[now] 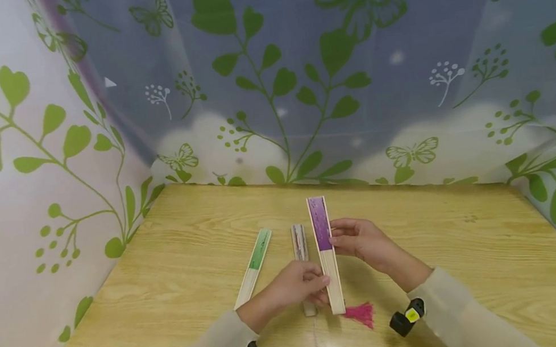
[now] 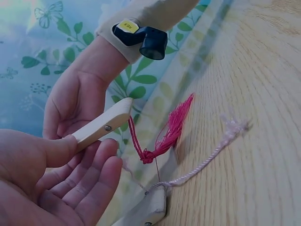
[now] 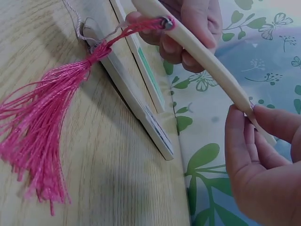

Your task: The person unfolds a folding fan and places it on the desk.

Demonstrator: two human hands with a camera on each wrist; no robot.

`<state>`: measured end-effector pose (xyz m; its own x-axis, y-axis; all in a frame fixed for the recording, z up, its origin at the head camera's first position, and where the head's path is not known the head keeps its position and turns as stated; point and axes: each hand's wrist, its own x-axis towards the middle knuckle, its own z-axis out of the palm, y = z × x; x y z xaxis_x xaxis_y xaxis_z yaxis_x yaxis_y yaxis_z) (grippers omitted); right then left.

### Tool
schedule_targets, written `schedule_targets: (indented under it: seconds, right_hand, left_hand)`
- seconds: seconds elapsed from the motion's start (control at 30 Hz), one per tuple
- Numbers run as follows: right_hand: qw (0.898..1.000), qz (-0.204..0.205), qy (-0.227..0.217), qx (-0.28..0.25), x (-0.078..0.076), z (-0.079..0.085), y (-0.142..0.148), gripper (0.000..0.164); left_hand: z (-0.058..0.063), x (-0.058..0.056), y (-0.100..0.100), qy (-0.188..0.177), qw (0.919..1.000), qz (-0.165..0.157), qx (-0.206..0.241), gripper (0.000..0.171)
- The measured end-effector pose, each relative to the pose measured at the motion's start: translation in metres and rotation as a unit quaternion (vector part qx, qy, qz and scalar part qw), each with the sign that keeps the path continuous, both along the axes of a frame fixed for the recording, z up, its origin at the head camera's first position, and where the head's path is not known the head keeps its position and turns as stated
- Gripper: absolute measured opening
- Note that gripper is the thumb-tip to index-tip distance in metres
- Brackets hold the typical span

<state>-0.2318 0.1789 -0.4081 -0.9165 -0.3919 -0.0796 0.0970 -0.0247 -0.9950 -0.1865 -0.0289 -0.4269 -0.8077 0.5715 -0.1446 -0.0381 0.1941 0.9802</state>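
The purple fan (image 1: 321,226) is held folded above the table (image 1: 418,226), right of the 2 other fans, its bare end near and its purple end far. Its near half is pinched by the left hand (image 1: 293,286), the thumb laid on top and the fingers underneath. Its purple part is gripped at the right edge by the thumb and fingertips of the right hand (image 1: 365,243). At the rivet (image 2: 107,128), a pink tassel (image 1: 360,316) is tied, hanging out to the right.

For a sure hold, the ribs are best kept pressed together by the left thumb, and only light pressure is called for at the purple part, where the covering could be creased. The tassel should be kept clear of the pale cord (image 2: 207,162), as the 2 could be snagged.

That cord is joined to the grey fan (image 1: 299,240), which is partly covered by the left hand. Farther left, the green fan (image 1: 258,250) is laid aslant. Beyond the table's far edge, a leaf-printed curtain (image 1: 213,9) is hung.
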Motion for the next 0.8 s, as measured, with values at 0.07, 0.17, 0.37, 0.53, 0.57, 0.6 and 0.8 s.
schedule_targets:
  seconds: [0.07,0.17,0.37,0.53,0.57,0.6,0.8]
  right_hand:
    - [1.0,0.0,-0.005,-0.005,-0.0002,-0.0007,0.0004,0.041]
    - [1.0,0.001,-0.011,0.001,0.0008,-0.001,0.0001,0.033]
    - [1.0,-0.013,-0.02,0.011,0.0035,-0.0022,-0.0005,0.026]
    - [1.0,-0.013,-0.017,0.012,0.0036,-0.0035,0.0003,0.021]
    - [1.0,-0.013,-0.017,0.013,0.0035,-0.0036,0.0006,0.021]
    - [1.0,-0.012,-0.016,0.013,0.0034,-0.004,0.0011,0.021]
    - [1.0,-0.018,-0.01,0.013,0.0028,-0.0041,0.0036,0.023]
  left_hand:
    - [-0.0005,-0.0006,-0.0001,0.004,1.0,0.008,-0.001,0.018]
    - [0.0002,-0.001,-0.0007,0.008,0.9995,0.03,0.0,0.017]
    - [-0.0009,-0.0023,-0.0018,0.006,0.9984,0.054,0.015,0.023]
    - [-0.0034,-0.0045,-0.0016,-0.001,0.9983,0.051,0.028,0.024]
    - [-0.0036,-0.005,-0.0016,0.0,0.9984,0.05,0.027,0.024]
    - [-0.0038,-0.0054,-0.0017,0.002,0.9984,0.049,0.026,0.023]
    - [-0.0039,-0.01,-0.0013,0.021,0.9984,0.051,0.015,0.02]
